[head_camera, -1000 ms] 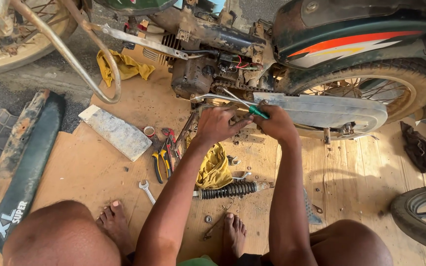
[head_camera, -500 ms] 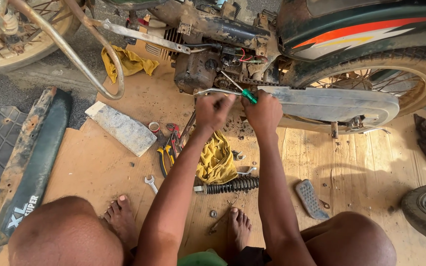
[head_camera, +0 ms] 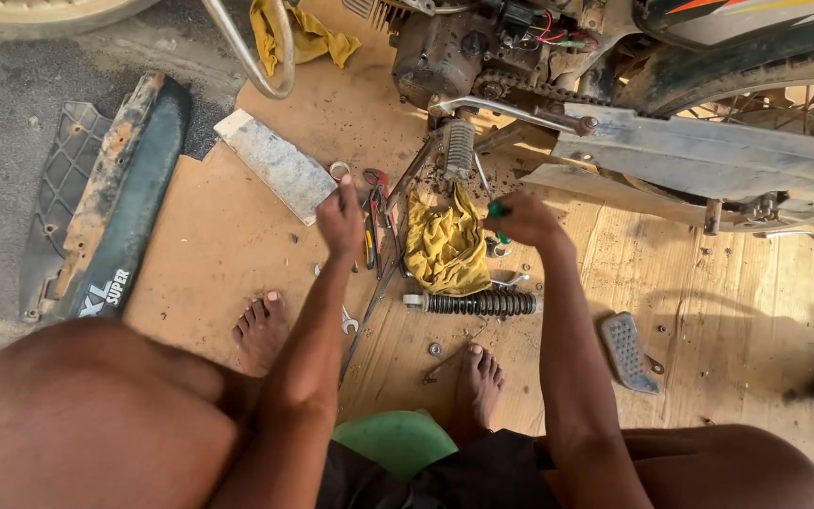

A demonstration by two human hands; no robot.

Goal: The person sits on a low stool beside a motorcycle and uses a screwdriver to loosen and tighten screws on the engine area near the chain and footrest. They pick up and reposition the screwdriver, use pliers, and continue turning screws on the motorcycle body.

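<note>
Right hand (head_camera: 525, 221) closed around a green-handled screwdriver (head_camera: 498, 211), held low beside the motorcycle engine (head_camera: 445, 52). Left hand (head_camera: 342, 221) hangs over the pliers (head_camera: 370, 236) on the wooden floor (head_camera: 756, 283); whether it holds anything, cannot tell. Yellow rag (head_camera: 445, 245) and black shock-absorber spring (head_camera: 478, 303) lie between the arms.

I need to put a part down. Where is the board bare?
Bare board lies between the dark side panel and the grey slab, and right of the footrest pad. Crowded around the yellow rag, pliers and black spring.
</note>
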